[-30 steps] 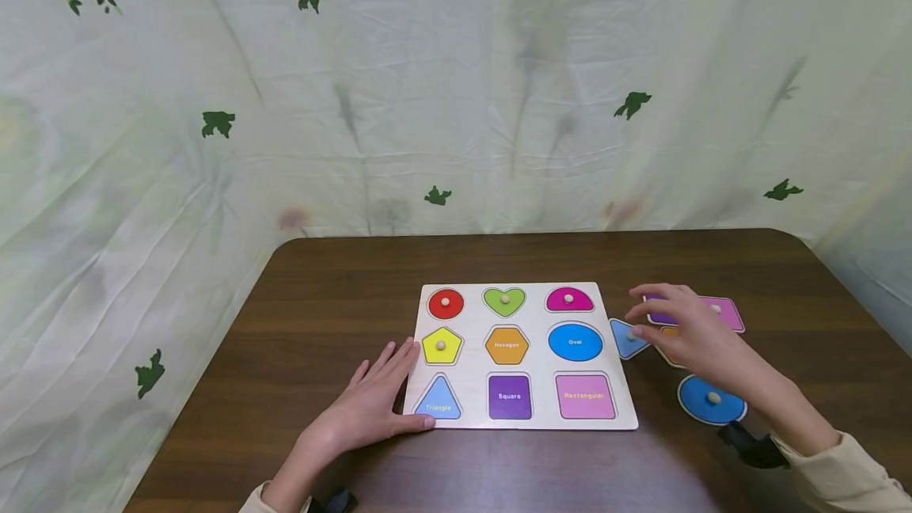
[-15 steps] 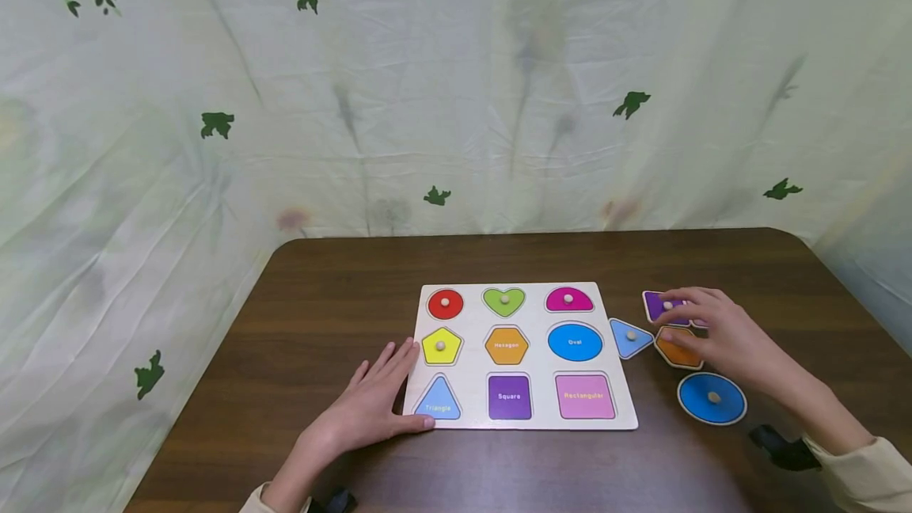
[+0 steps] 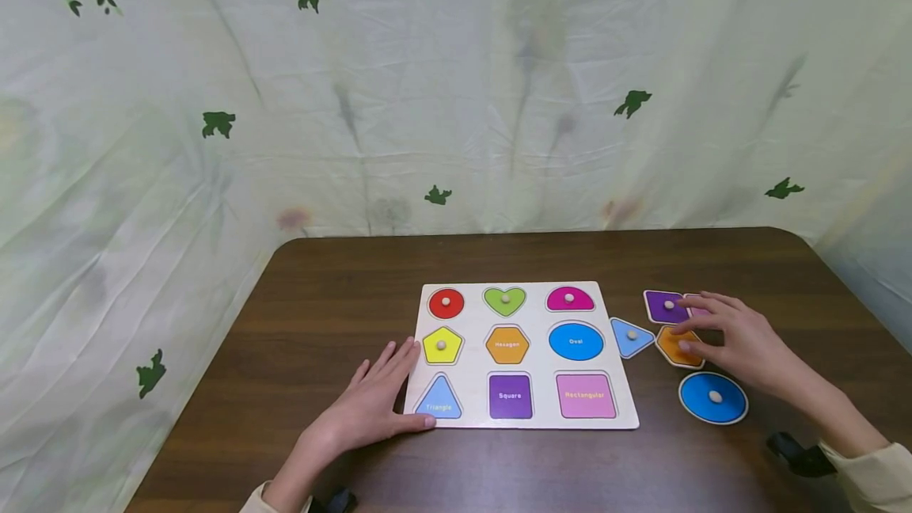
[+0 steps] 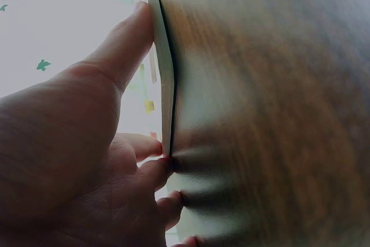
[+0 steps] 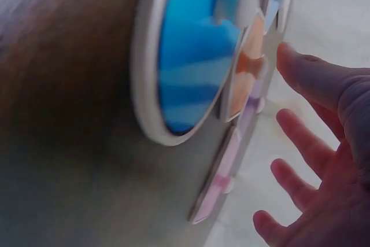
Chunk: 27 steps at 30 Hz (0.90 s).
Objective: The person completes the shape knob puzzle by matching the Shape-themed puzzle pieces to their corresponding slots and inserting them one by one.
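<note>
A white shape-puzzle board [image 3: 470,362] lies on the brown table. My left hand [image 3: 366,402] rests at its lower left corner, thumb on the front edge and fingers spread along the left side. My right hand [image 3: 741,339] hovers over the loose knobbed pieces, fingers spread and holding nothing. Its thumb overlaps the orange hexagon piece [image 3: 671,345] in the head view. In the right wrist view the fingertips stand apart from the knobs. The pink rectangle piece [image 5: 215,186] is partly hidden behind the fingers in the head view. A purple square piece [image 3: 663,309] lies beside it.
A light blue triangle piece [image 3: 628,338] lies against the board's right edge. Nearer me is a blue oval piece [image 3: 701,406]. Knobbed pieces such as the red circle [image 3: 438,305] sit in the board. A patterned white curtain [image 3: 456,85] hangs behind the table.
My right hand has moved right, from above the triangle piece to above the hexagon piece, uncovering the triangle, the purple square and the oval. My left hand stays put.
</note>
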Tool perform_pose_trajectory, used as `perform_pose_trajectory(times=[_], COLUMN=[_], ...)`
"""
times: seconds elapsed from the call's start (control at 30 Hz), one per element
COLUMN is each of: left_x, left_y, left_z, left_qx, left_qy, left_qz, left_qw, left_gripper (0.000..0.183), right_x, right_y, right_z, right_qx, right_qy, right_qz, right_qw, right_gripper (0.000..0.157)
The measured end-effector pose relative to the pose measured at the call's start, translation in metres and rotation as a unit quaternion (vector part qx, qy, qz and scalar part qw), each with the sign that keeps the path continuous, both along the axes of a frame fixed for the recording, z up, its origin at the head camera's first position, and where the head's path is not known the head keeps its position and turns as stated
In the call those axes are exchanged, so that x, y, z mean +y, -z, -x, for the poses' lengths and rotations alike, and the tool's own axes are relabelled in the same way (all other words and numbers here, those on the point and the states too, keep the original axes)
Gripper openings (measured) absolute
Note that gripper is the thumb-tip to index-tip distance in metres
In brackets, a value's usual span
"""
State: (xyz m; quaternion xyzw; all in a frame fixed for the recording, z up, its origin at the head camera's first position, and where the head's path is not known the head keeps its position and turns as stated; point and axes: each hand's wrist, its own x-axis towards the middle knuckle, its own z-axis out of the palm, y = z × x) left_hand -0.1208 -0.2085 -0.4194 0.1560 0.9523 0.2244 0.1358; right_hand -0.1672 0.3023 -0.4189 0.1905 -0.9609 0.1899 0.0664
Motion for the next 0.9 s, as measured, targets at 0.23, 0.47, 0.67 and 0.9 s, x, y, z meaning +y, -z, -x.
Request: perform_pose_trajectory(times=[0.23,0.47,0.67,0.9], left_x=[0.001,0.000,0.001,0.001], left_y=[0.000,-0.001,-0.001,-0.001], left_z=[0.001,0.001,0.001,0.001], left_qx=[-0.002,-0.001,-0.003,-0.002], left_qy=[-0.002,-0.001,0.000,-0.002], left_qz=[-0.001,0.001,0.000,0.000], left_qw=[1.0000,1.0000,1.0000,1.0000], left_gripper=[0.109,0.109,0.108,0.108], right_x=[0.008,0.009,0.011,0.006], right_y=[0.010,0.015,0.016,0.009], right_z=[-0.001,-0.004,-0.005,-0.008], right_qx=[0.007,0.005,0.025,0.043], right_qy=[-0.001,0.005,-0.007,-0.016], right_qz=[0.016,0.043,0.045,0.063], right_qw=[1.000,0.999,0.999,0.997], right_gripper=[0.021,0.017,0.020,0.022])
